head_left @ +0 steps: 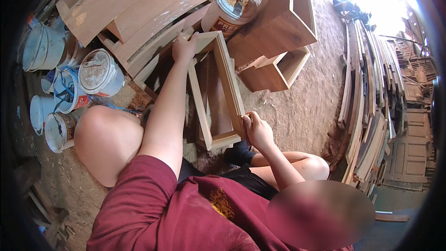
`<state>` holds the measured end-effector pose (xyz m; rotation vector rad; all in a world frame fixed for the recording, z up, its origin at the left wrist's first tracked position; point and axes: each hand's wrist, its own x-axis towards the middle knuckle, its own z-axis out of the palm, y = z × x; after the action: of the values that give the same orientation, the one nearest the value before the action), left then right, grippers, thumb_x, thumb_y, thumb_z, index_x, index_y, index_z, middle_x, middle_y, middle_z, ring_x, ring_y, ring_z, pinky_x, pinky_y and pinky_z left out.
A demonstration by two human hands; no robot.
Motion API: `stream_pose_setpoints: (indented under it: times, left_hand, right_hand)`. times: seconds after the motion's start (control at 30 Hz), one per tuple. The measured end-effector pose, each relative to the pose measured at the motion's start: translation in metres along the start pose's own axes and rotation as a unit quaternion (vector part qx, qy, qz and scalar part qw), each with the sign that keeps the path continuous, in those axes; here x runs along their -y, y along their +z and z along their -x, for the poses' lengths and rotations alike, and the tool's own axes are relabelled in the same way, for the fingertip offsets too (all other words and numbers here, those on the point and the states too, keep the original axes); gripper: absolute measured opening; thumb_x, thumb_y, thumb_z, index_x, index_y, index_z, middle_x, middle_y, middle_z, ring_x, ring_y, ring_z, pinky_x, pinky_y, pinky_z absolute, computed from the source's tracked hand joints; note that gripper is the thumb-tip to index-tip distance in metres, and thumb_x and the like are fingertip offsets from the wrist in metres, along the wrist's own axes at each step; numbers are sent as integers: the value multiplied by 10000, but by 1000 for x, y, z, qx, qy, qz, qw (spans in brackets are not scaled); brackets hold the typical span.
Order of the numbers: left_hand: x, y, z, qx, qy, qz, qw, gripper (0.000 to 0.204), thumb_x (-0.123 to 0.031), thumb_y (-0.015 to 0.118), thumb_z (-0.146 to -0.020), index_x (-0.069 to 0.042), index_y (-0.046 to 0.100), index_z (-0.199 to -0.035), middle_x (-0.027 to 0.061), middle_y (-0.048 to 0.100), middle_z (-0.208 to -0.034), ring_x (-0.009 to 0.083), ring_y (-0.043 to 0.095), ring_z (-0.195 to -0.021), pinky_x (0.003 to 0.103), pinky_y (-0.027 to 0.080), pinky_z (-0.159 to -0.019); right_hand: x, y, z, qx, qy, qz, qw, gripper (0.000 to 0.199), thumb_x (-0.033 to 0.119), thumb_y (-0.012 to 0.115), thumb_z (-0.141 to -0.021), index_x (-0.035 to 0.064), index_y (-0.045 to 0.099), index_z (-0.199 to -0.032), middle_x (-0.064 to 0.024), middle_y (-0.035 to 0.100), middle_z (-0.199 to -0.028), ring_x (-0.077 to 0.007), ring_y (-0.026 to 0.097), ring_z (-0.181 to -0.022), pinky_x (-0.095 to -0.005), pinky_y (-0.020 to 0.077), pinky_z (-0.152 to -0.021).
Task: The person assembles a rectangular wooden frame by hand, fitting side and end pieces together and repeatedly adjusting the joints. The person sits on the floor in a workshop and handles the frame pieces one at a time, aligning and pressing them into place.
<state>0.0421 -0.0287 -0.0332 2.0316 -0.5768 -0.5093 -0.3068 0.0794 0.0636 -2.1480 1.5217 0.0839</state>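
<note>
A pale, open rectangular wooden box frame [231,81] is tilted in front of me, with a reddish-brown panel showing through its opening. My left hand [185,48] is closed around its far left corner, arm stretched out. Down at the near right corner, my right hand [259,131] has its fingers curled and the thumb pressed against the outer edge. Whether those fingers pinch the wood itself or a small item against it is hidden.
Two more wooden boxes [292,16] stand beyond the frame. A lidded paint bucket [227,11] carries a brush on top. Several buckets [100,72] crowd the left, below large wooden panels [134,4]. Long planks [357,79] are stacked at the right.
</note>
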Motion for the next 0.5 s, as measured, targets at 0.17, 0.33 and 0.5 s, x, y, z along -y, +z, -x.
stream_pose_setpoints:
  times: [0.17, 0.33, 0.5]
  left_hand:
    - [-2, 2, 1, 0, 1, 1, 1000, 589, -552, 693, -854, -22, 639, -1106, 232, 699, -1117, 393, 668, -1068, 474, 515, -912]
    - [8, 4, -7, -17, 19, 0, 1000, 614, -556, 692, -854, -4, 634, -1114, 245, 693, -1133, 396, 661, -1088, 475, 509, -930]
    - [5, 1, -3, 5, 7, 10, 1000, 628, -556, 689, -855, 5, 627, -1128, 254, 684, -1160, 399, 652, -1112, 474, 501, -953]
  right_hand:
    - [-14, 13, -9, -80, -54, -130, 987, 353, 247, 462, -1068, 45, 584, -1330, -259, 687, -1059, -393, 679, -999, -444, 511, -896]
    - [-24, 35, -10, -86, -83, -232, 965, 361, 197, 420, -1089, 3, 599, -1336, -163, 668, -1217, -257, 621, -1104, -361, 455, -1004]
    - [-22, 38, -8, 5, -20, -364, 931, 456, 251, 400, -1096, -37, 495, -1436, -178, 633, -1302, -235, 568, -1229, -353, 417, -1064]
